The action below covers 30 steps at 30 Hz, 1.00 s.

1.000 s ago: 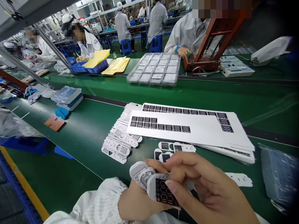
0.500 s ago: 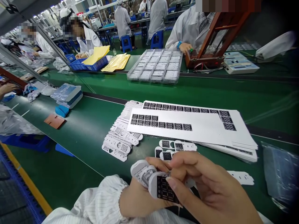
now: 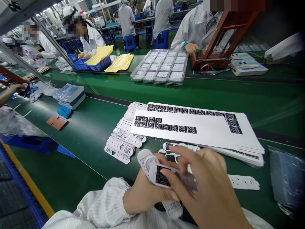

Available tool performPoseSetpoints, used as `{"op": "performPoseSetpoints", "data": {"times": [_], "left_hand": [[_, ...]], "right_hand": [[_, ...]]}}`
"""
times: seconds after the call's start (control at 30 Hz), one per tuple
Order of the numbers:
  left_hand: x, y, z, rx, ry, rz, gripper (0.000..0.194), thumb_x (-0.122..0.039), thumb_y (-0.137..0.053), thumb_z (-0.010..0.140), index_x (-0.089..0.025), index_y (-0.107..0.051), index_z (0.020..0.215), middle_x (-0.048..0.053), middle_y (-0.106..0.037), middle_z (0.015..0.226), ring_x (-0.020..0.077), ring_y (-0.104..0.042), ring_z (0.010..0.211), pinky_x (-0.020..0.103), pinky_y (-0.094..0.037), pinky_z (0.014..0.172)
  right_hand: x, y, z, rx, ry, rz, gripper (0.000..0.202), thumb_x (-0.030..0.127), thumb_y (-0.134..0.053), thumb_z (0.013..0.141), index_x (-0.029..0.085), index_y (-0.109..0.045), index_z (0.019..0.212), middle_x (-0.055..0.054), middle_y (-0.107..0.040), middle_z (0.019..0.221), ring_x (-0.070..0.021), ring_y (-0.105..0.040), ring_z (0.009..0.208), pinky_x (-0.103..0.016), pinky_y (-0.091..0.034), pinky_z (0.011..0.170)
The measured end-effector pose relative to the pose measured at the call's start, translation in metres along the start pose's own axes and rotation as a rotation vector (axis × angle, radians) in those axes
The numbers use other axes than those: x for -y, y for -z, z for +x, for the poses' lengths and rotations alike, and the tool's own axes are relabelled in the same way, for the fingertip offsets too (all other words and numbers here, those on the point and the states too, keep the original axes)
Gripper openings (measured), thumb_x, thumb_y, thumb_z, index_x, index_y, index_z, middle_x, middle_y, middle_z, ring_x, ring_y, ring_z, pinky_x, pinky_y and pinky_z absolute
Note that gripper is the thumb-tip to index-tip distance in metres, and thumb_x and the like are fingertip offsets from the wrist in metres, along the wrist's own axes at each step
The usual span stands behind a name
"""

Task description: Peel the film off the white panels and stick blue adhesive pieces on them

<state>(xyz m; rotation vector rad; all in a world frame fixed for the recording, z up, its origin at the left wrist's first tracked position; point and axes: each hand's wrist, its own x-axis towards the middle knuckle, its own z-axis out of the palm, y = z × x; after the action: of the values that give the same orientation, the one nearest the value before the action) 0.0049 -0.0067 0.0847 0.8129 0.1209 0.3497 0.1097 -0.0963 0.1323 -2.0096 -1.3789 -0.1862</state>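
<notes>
Low in the view, my left hand (image 3: 145, 192) is closed around a small fan of white rounded circuit boards (image 3: 144, 159). The top board carries a black sticker (image 3: 159, 178) with a digit-segment pattern at its rounded end. My right hand (image 3: 209, 187) lies over the boards, its thumb tip touching the sticker and its index finger stretched out, apart from the thumb. Its other fingers are partly hidden. Another board end (image 3: 172, 208) shows below my hands. Just beyond them lie several boards with black stickers (image 3: 169, 146), partly covered by my fingers.
White sticker sheets (image 3: 209, 127) are stacked ahead, beside a row of overlapping boards (image 3: 121, 143). A single board (image 3: 244, 182) lies right, near a plastic-wrapped bundle (image 3: 286, 181). Across the line stand a clear compartment tray (image 3: 159, 66) and a red-brown fixture (image 3: 209, 58) with a co-worker's hand.
My right hand has turned and shifted slightly, its index finger now extended away from the thumb. The held boards are raised a little, and another board end shows beneath.
</notes>
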Motion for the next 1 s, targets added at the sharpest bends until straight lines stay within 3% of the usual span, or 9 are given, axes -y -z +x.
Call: {"op": "performPoseSetpoints", "data": {"times": [0.07,0.2,0.4,0.47,0.6,0.67,0.73,0.87,1.0], "left_hand": [[0.001,0.004,0.001,0.041,0.082,-0.089,0.043,-0.019,-0.077,0.069,-0.022,-0.045,0.098,0.003,-0.067,0.1,0.01,-0.067,0.069,0.021,-0.057,0.06],[-0.001,0.007,-0.001,0.08,0.149,-0.122,0.041,-0.024,-0.077,0.071,-0.021,-0.048,0.1,0.0,-0.068,0.082,0.0092,-0.066,0.058,0.017,-0.055,0.051],[0.001,0.003,-0.002,-0.062,0.233,-0.002,0.038,-0.036,-0.078,0.068,-0.01,-0.058,0.088,0.002,-0.064,0.061,0.01,-0.062,0.048,0.016,-0.051,0.045],[0.0,0.002,0.001,-0.174,0.21,0.026,0.039,-0.039,-0.077,0.068,-0.014,-0.055,0.089,-0.001,-0.063,0.06,0.0092,-0.06,0.045,0.016,-0.05,0.043],[-0.01,0.007,0.007,-0.563,0.114,0.101,0.038,-0.046,-0.069,0.075,-0.017,-0.051,0.091,0.001,-0.065,0.078,0.0129,-0.064,0.06,0.017,-0.049,0.042],[-0.016,0.013,0.008,-0.606,0.125,0.086,0.038,-0.051,-0.06,0.08,-0.017,-0.053,0.093,0.002,-0.064,0.078,0.0113,-0.062,0.059,0.016,-0.045,0.042],[-0.019,0.019,0.007,-0.585,0.195,0.026,0.041,-0.055,-0.052,0.084,-0.016,-0.054,0.095,0.0,-0.06,0.069,0.0066,-0.053,0.045,0.015,-0.04,0.039],[-0.015,0.025,0.007,-0.584,0.312,-0.151,0.041,-0.052,-0.046,0.088,-0.013,-0.058,0.094,0.0,-0.057,0.063,0.0047,-0.045,0.039,0.015,-0.034,0.037],[-0.01,0.025,0.015,-0.557,0.364,-0.296,0.042,-0.046,-0.036,0.09,-0.011,-0.059,0.089,0.001,-0.055,0.057,0.0074,-0.043,0.034,0.019,-0.029,0.034]], "right_hand": [[-0.004,0.0,0.002,-0.022,0.012,-0.019,0.022,0.027,-0.046,0.09,0.025,-0.05,0.112,-0.002,-0.055,0.074,-0.021,-0.052,0.07,-0.041,-0.044,0.07],[-0.009,0.004,0.004,0.104,0.033,0.124,0.021,0.019,-0.042,0.091,0.027,-0.054,0.106,-0.006,-0.055,0.099,-0.0223,-0.052,0.092,-0.037,-0.044,0.074],[-0.009,0.005,0.006,0.179,0.053,0.23,0.01,0.019,-0.047,0.089,0.023,-0.055,0.085,-0.004,-0.059,0.09,-0.0206,-0.055,0.085,-0.037,-0.045,0.073],[-0.012,0.007,0.007,0.247,0.026,0.271,0.015,0.019,-0.044,0.091,0.022,-0.053,0.078,-0.002,-0.059,0.077,-0.0181,-0.055,0.075,-0.034,-0.046,0.067],[-0.033,0.004,0.007,0.425,-0.078,0.184,0.015,0.022,-0.051,0.088,0.023,-0.056,0.075,0.001,-0.061,0.069,-0.0177,-0.057,0.068,-0.032,-0.046,0.062],[-0.053,-0.005,0.007,0.461,-0.138,0.105,0.013,0.026,-0.057,0.085,0.024,-0.058,0.073,0.002,-0.064,0.073,-0.0191,-0.06,0.073,-0.035,-0.049,0.067],[-0.081,-0.019,0.009,0.367,-0.212,0.028,0.015,0.038,-0.056,0.085,0.025,-0.061,0.082,-0.001,-0.067,0.088,-0.0226,-0.062,0.086,-0.04,-0.051,0.076],[-0.137,-0.043,0.014,0.169,-0.273,-0.083,0.046,0.048,-0.041,0.087,0.016,-0.051,0.12,-0.015,-0.057,0.124,-0.0339,-0.052,0.115,-0.055,-0.043,0.093],[-0.171,-0.059,0.016,0.043,-0.245,-0.093,0.056,0.058,-0.038,0.083,0.016,-0.052,0.117,-0.017,-0.061,0.119,-0.0367,-0.057,0.11,-0.057,-0.046,0.089]]}}
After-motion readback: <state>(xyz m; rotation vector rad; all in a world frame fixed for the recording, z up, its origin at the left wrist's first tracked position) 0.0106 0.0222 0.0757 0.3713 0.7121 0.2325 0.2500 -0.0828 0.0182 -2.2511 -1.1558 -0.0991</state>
